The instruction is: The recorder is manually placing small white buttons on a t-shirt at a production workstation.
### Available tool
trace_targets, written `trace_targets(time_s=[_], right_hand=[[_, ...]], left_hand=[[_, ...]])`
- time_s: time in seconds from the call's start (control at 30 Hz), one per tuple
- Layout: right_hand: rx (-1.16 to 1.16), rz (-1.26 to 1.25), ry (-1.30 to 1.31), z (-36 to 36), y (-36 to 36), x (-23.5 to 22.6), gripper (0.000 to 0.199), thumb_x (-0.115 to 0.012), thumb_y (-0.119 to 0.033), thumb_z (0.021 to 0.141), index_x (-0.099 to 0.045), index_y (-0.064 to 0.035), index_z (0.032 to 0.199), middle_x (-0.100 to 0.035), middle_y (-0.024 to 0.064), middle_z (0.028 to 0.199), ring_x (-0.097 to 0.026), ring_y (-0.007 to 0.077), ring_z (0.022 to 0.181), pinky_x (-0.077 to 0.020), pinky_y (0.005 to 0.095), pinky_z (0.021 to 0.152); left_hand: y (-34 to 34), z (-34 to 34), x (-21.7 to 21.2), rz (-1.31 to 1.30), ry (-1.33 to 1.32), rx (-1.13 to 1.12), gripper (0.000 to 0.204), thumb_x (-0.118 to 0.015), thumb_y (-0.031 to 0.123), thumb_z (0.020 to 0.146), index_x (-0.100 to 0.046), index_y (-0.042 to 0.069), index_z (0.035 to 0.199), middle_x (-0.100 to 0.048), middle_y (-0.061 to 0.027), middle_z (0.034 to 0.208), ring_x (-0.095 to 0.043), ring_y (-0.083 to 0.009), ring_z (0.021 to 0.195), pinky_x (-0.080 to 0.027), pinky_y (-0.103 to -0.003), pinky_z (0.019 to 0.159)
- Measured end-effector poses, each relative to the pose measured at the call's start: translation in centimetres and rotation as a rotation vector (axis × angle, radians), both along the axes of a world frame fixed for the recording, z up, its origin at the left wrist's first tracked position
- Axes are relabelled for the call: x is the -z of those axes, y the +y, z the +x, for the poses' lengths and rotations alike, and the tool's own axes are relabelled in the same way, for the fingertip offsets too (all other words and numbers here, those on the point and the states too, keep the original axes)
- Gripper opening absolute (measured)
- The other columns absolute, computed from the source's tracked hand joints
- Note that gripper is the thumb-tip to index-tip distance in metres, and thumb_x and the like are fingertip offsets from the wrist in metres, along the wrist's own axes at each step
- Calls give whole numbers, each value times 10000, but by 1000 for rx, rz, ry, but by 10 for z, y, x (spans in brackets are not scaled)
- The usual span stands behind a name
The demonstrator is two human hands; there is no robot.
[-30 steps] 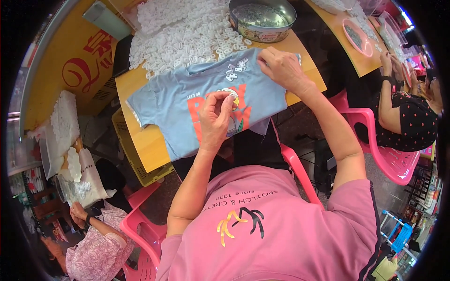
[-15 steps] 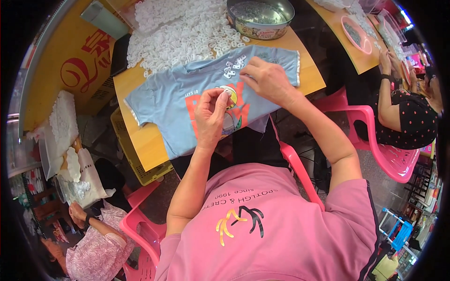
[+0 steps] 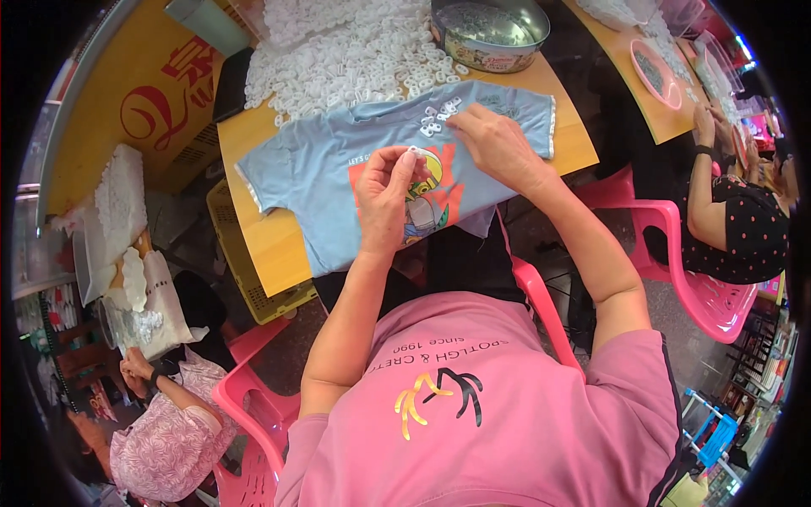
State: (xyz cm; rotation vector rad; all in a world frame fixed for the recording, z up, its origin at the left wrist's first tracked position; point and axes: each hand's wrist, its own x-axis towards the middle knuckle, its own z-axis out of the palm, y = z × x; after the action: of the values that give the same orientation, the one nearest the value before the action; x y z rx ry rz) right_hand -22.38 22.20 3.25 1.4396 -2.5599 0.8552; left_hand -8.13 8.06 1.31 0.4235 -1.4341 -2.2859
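left hand (image 3: 387, 196): grip pinched on a small white plastic piece (image 3: 416, 152), perhaps a ring | right hand (image 3: 497, 145): grip closed, fingertips pressing the light-blue printed T-shirt (image 3: 312, 169) | shirt flat on yellow wooden table (image 3: 262, 241)

Tabletop (image 3: 253, 245) mostly covered: light blue T-shirt (image 3: 338, 160) spreads across the centre and near edge. Far side blocked by heap of small white pieces (image 3: 338, 51), reaching the shirt collar; a small cluster of white pieces (image 3: 438, 118) lies on the shirt just beside the right hand (image 3: 498, 148). Round metal tin (image 3: 488, 32) stands far right, close to the heap. Left hand (image 3: 384, 198) sits over the shirt print. Bare wood only at the left near corner and the right edge strip past the sleeve. Pink chair (image 3: 701, 279) stands to the right, apart from the tabletop.
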Motion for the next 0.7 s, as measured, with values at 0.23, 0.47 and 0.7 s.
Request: trace_targets(time_s=[0.23,0.47,0.7], right_hand=[[-45,82,68,-1,7,-1,154,-642,-78,832,-678,-56,979,-606,105,908,-633,315,832,-504,401,685],[-58,90,53,-2,6,-4,81,-638,-114,836,-658,-59,892,-604,109,884,-636,322,817,-507,418,689],[-72,39,-60,-11,9,-5,108,-620,-106,865,-659,-47,947,-627,126,937,-623,334,887,-498,404,759]], left_hand=[[-4,0,2,110,29,-17,126,-604,116,953,-596,6,1015,-670,-73,904,-638,-111,765,-524,-254,727],[-4,1,1,137,34,-26,120,-608,117,952,-593,15,1014,-671,-75,908,-642,-110,764,-529,-253,730],[-5,3,3,152,45,-17,118,-608,116,952,-593,18,1016,-671,-75,917,-643,-111,768,-530,-253,734]])
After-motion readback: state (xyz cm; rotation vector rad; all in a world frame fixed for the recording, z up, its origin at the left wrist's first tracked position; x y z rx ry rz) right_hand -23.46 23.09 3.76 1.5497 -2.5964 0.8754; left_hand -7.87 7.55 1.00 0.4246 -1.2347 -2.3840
